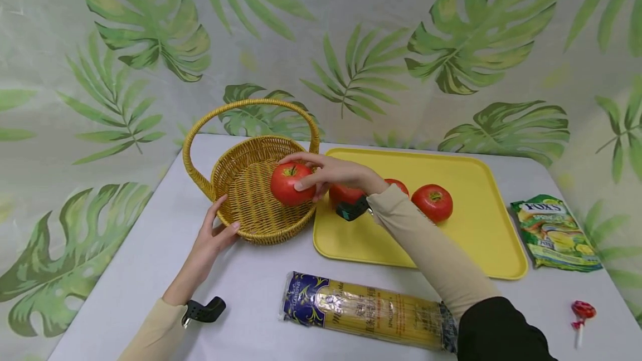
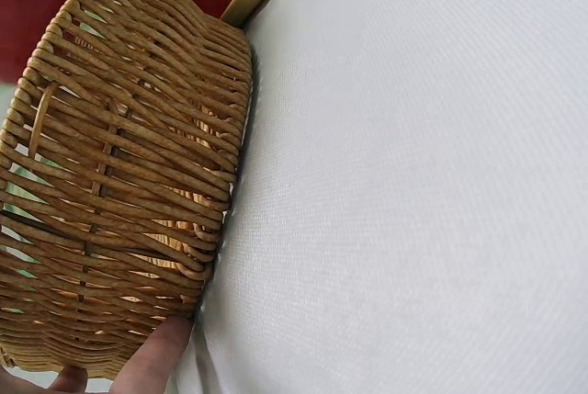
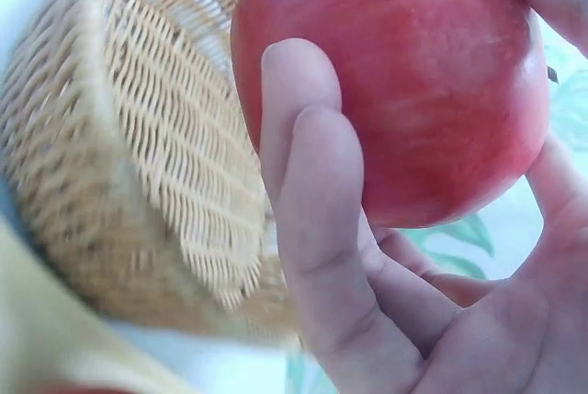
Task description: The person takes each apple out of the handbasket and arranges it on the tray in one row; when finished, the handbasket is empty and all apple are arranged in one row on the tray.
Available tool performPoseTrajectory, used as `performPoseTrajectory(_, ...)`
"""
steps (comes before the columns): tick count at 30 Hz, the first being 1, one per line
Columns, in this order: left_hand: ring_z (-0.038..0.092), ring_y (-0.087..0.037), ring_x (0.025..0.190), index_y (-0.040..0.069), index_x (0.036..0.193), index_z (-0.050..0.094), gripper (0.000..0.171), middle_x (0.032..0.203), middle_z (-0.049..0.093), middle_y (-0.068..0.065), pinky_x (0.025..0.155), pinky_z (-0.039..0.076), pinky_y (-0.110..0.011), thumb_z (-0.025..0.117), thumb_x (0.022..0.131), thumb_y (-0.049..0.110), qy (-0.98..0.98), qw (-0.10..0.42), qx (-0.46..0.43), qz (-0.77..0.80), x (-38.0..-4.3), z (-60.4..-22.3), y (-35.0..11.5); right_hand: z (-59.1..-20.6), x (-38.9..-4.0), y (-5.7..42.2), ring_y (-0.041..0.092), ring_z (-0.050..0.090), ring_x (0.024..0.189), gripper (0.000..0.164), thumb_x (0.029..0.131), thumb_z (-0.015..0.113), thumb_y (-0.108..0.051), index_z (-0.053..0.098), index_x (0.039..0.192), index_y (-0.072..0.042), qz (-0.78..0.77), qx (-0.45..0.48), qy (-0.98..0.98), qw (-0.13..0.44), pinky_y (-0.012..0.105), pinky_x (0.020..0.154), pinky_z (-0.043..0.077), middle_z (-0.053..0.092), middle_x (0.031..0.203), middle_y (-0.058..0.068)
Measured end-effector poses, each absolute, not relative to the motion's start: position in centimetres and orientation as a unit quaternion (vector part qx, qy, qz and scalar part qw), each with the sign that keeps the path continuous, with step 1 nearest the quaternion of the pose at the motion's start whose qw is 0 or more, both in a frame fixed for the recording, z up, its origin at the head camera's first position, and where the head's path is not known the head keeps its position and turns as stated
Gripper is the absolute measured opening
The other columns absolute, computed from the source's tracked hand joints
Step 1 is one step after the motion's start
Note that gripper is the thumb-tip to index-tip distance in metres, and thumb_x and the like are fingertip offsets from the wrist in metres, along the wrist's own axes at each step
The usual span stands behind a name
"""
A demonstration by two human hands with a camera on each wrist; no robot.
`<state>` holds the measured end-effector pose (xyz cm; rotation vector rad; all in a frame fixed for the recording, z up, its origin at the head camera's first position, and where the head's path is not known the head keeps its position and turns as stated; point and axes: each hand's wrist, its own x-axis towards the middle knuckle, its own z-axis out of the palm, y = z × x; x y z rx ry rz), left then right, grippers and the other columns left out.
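Observation:
My right hand (image 1: 333, 174) grips a red apple (image 1: 292, 184) above the right part of a round wicker basket (image 1: 281, 234). Fingers and thumb wrap the apple's sides in the right wrist view, and the woven basket wall (image 3: 55, 164) shows beyond it. On the basket's near left side rests my left hand (image 1: 213, 241), its thumb and fingers spread at the rim near the handle's base. Seen from the left wrist, fingertips (image 2: 161, 357) touch the outer wall low down. The woven floor of the basket is bare where it shows.
Right of the basket lies a yellow tray (image 1: 476, 227) with a red apple (image 1: 432, 203) and others partly hidden by my right arm. In front is a spaghetti packet (image 1: 371, 311). A green FOX'S candy bag (image 1: 555, 233) and a red lollipop (image 1: 583, 311) lie at the right.

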<state>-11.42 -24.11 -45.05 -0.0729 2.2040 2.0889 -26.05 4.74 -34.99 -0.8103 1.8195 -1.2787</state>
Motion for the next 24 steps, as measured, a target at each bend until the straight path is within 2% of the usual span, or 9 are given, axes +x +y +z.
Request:
performPoseTrajectory(4, 0.027, -0.041, 0.135, 0.022, 0.154, 0.009, 0.072, 0.157, -0.005, -0.01, 0.103, 0.037, -0.046, 0.055, 0.098, 0.016, 0.725, 0.051, -0.021, 0.686, -11.4, -45.1, -24.1, -34.7, -25.9, 7.6, 0.034, 0.061, 0.075, 0.06, 0.088, 0.066, -0.027, 0.041, 0.142, -0.031, -0.491, -0.306, 0.731, 0.361, 0.049, 0.074, 0.055, 0.041, 0.135, 0.011)
performPoseTrajectory(8, 0.027, -0.041, 0.135, 0.024, 0.154, 0.01, 0.072, 0.157, -0.005, -0.009, 0.103, 0.035, -0.048, 0.055, 0.098, 0.016, 0.727, 0.05, -0.019, 0.684, -11.3, -45.2, -24.2, -34.9, -25.7, 10.9, 0.035, 0.061, 0.074, 0.061, 0.089, 0.066, -0.028, 0.039, 0.143, -0.031, -0.496, -0.279, 0.748, 0.342, 0.054, 0.076, 0.053, 0.04, 0.136, 0.01)
performPoseTrajectory(12, 0.026, -0.041, 0.135, 0.026, 0.154, 0.011, 0.072, 0.157, -0.006, -0.008, 0.103, 0.034, -0.048, 0.055, 0.098, 0.017, 0.731, 0.052, -0.02, 0.68, -11.5, -45.3, -24.3, -35.1, -25.5, 14.5, 0.044, 0.058, 0.077, 0.062, 0.09, 0.066, -0.028, 0.037, 0.144, -0.034, -0.507, -0.243, 0.761, 0.325, 0.059, 0.076, 0.051, 0.041, 0.134, 0.012)
performPoseTrajectory(15, 0.026, -0.041, 0.135, 0.026, 0.154, 0.011, 0.072, 0.157, -0.007, -0.009, 0.103, 0.035, -0.048, 0.056, 0.098, 0.018, 0.734, 0.054, -0.022, 0.677, -11.5, -45.4, -24.4, -35.0, -25.4, 17.2, 0.046, 0.059, 0.079, 0.062, 0.091, 0.066, -0.028, 0.036, 0.145, -0.033, -0.51, -0.219, 0.772, 0.31, 0.058, 0.076, 0.051, 0.043, 0.131, 0.015)
performPoseTrajectory(20, 0.027, -0.041, 0.135, 0.026, 0.154, 0.011, 0.073, 0.157, -0.008, -0.01, 0.102, 0.037, -0.044, 0.056, 0.098, 0.02, 0.735, 0.058, -0.022, 0.675, -11.4, -45.3, -24.5, -35.1, -25.2, 21.6, 0.042, 0.062, 0.078, 0.061, 0.093, 0.064, -0.022, 0.035, 0.146, -0.026, -0.518, -0.199, 0.783, 0.282, 0.053, 0.075, 0.054, 0.044, 0.126, 0.019)
performPoseTrajectory(24, 0.026, -0.042, 0.135, 0.026, 0.154, 0.011, 0.072, 0.157, -0.008, -0.009, 0.101, 0.04, -0.038, 0.056, 0.098, 0.02, 0.733, 0.058, -0.018, 0.677, -11.3, -45.2, -24.5, -35.0, -24.7, 24.9, 0.046, 0.061, 0.08, 0.059, 0.095, 0.061, -0.021, 0.033, 0.146, -0.023, -0.517, -0.179, 0.796, 0.261, 0.049, 0.074, 0.055, 0.043, 0.124, 0.021)
